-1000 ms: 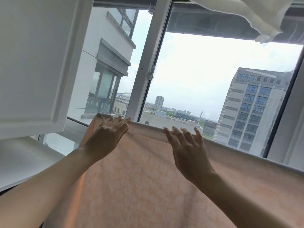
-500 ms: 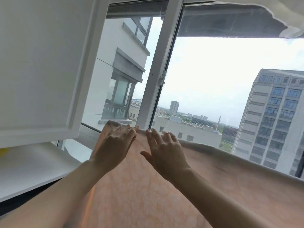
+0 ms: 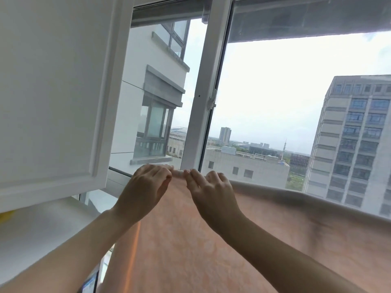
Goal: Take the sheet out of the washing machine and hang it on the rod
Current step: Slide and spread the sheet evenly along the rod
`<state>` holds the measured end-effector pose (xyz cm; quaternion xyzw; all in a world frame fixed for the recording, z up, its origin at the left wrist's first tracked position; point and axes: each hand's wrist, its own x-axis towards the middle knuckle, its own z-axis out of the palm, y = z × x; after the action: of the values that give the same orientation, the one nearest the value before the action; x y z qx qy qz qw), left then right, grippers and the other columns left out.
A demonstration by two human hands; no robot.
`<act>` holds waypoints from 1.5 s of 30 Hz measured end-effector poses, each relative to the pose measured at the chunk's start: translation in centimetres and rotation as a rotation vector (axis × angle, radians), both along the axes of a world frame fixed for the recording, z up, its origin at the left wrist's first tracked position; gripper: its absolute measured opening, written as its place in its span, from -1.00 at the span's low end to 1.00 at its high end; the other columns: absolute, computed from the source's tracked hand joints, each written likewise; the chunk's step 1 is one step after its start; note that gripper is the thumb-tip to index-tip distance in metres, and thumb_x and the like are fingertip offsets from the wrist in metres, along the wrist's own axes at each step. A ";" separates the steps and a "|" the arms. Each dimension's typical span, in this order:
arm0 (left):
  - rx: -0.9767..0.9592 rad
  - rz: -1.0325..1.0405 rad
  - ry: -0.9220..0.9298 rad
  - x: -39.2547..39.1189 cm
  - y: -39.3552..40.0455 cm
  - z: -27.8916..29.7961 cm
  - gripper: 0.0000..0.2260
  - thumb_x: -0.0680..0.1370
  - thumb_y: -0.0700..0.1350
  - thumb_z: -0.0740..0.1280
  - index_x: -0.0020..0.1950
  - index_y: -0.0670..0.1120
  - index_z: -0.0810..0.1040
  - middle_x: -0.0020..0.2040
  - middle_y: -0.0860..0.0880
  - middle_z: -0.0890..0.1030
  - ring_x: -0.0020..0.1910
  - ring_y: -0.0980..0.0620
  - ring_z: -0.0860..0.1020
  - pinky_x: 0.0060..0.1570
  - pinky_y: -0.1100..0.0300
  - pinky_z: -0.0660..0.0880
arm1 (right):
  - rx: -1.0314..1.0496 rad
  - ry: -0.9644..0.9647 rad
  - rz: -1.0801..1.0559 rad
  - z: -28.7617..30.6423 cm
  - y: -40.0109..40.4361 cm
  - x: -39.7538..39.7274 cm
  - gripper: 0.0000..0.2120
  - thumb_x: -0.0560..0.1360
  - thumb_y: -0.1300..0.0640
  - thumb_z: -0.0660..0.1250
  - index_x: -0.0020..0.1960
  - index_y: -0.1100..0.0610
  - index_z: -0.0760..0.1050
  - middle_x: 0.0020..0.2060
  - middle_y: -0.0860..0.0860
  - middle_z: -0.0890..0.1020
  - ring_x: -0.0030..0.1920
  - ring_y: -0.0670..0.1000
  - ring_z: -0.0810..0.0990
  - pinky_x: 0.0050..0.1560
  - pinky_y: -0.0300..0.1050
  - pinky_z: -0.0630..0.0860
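Sheet (image 3: 190, 246) is already hanging draped before the window frame (image 3: 203, 106); left hand (image 3: 143, 191) and right hand (image 3: 211, 191) are pinching its top fold, only straightening likely remaining.

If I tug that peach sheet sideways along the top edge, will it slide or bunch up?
Probably bunch first: the sheet is limp, sagging in a curve toward the right and hanging in soft folds. It may then slide, since it only lies folded over its support. With the left hand and right hand close together, the far right end would likely lag.
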<state>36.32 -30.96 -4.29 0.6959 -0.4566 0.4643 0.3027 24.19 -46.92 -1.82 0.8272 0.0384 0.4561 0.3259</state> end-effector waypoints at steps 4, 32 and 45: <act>-0.023 -0.094 0.013 2.5 1.0 0.6 -0.80 0.59 -0.04 0.21 -0.02 -0.10 0.58 0.02 0.00 0.66 0.04 0.00 0.59 0.10 0.00 0.54 | 0.068 0.016 -0.082 0.4 0.1 0.8 -0.48 0.42 0.15 0.50 0.34 0.18 0.46 0.01 0.04 0.67 -0.20 0.12 0.66 -0.16 0.06 0.63; -0.012 -0.798 1.297 8.2 3.0 1.2 -0.71 0.68 -0.12 0.13 0.17 -0.18 0.61 0.09 -0.14 0.66 0.10 -0.08 0.59 0.07 0.05 0.51 | 0.088 -0.044 -0.026 -0.8 4.1 4.1 -0.56 0.53 0.20 0.37 0.39 0.09 0.42 0.11 0.03 0.63 -0.11 0.09 0.63 -0.14 0.04 0.61; -0.349 -0.354 0.389 6.8 5.4 0.0 -0.88 0.59 -0.22 0.30 0.02 -0.10 0.64 -0.09 0.07 0.63 -0.10 0.21 0.57 -0.09 0.39 0.48 | 0.051 -0.066 0.031 -0.5 4.9 4.3 -0.60 0.55 0.15 0.35 0.38 0.05 0.44 0.13 0.00 0.63 -0.15 0.05 0.63 -0.16 -0.02 0.60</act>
<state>43.08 -25.53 -4.26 0.6191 -0.4175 0.3339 0.5752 28.53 -42.06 -2.28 0.8192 0.0287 0.4888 0.2986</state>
